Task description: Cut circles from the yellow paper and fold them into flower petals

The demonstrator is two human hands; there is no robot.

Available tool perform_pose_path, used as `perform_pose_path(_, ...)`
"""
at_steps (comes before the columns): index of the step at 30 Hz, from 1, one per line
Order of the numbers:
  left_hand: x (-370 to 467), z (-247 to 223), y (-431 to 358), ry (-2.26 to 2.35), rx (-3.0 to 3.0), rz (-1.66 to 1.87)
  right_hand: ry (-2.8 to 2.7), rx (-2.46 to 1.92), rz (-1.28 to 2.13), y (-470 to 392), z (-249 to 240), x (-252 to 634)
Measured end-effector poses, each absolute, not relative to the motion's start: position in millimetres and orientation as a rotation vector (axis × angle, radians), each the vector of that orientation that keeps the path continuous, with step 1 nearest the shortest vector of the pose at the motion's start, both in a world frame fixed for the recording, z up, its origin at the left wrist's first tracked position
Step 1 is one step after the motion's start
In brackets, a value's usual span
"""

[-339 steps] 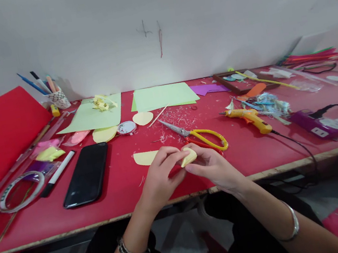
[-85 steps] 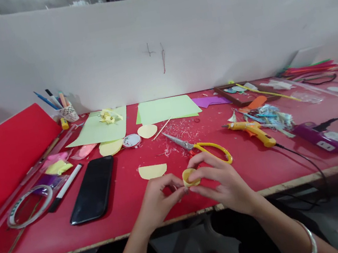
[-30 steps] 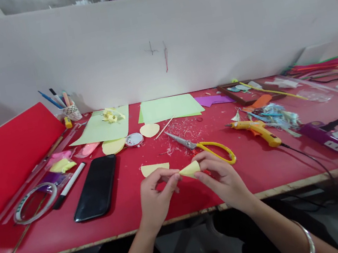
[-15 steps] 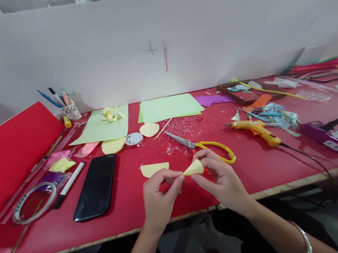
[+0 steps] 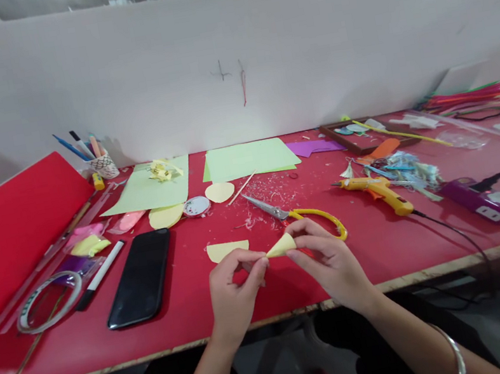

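Note:
Between my two hands is a small pale-yellow paper cone (image 5: 282,246), held above the table's front part. My left hand (image 5: 235,286) pinches its pointed tip between thumb and forefinger. At the wide end, my right hand (image 5: 328,260) grips the cone with thumb and fingers. A half-circle of the same yellow paper (image 5: 228,251) lies just behind my left hand. Scissors with yellow handles (image 5: 315,214) rest behind my right hand, their blades pointing to the back left. A round yellow paper piece (image 5: 220,192) lies farther back.
A black phone (image 5: 140,277), a marker (image 5: 101,274) and a tape roll (image 5: 49,302) lie to the left. On the right are a yellow glue gun (image 5: 376,190) with its cord and a purple power strip (image 5: 488,203). Green paper sheets (image 5: 249,158) lie at the back.
The cone has narrowed slightly and turned a little in my fingers, with my right fingers shifted at its wide end. Both hands keep hold of it.

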State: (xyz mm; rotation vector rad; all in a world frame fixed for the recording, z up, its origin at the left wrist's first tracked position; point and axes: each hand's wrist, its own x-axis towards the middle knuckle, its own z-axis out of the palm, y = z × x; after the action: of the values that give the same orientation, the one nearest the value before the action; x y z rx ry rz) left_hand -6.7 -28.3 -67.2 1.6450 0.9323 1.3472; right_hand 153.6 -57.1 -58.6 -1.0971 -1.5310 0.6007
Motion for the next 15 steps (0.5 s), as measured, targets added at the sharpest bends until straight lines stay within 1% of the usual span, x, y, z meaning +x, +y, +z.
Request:
perform_pose_path(5, -9.9, -66.6, -25.1, 0.955, 1.697, 1.378, -1.471, -1.066, 0.663, -54.0, -62.8, 154.0)
perform_pose_path(9, -14.5, -63.9, -23.9, 0.943, 1.982, 1.492, -1.426, -1.079, 0.765, -53.3, -62.8, 153.9)
perform_pose_path(12, -17.3, -62.0, -24.1, 0.921, 2.180, 1.547, -1.345, -1.078, 0.883, -52.7, -61.9, 153.8)
perform_pose_path(15, -18.5, -61.7, -24.5, 0.895, 2.228, 1.563, -1.310, -1.081, 1.021, -51.5, -60.8, 153.0)
